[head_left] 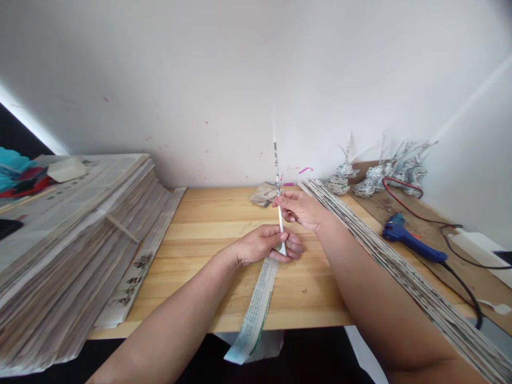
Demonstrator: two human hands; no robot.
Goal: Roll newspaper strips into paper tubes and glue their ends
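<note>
Bare forearms (180, 314) extend from the bottom edge over a pale wooden table (200, 213). Centred above it, a slim rolled-newspaper tube (280, 217) stands nearly upright. The left hand (270, 244) pinches its lower end; the right hand (298, 208) grips it higher, between thumb and fingers. A printed newspaper strip (256, 309) hangs from beneath the left hand past the table's front edge. Left: a tall newspaper stack (108, 250). Right: a bundle of paper tubes (384, 261), then a blue glue gun (414, 241).
</note>
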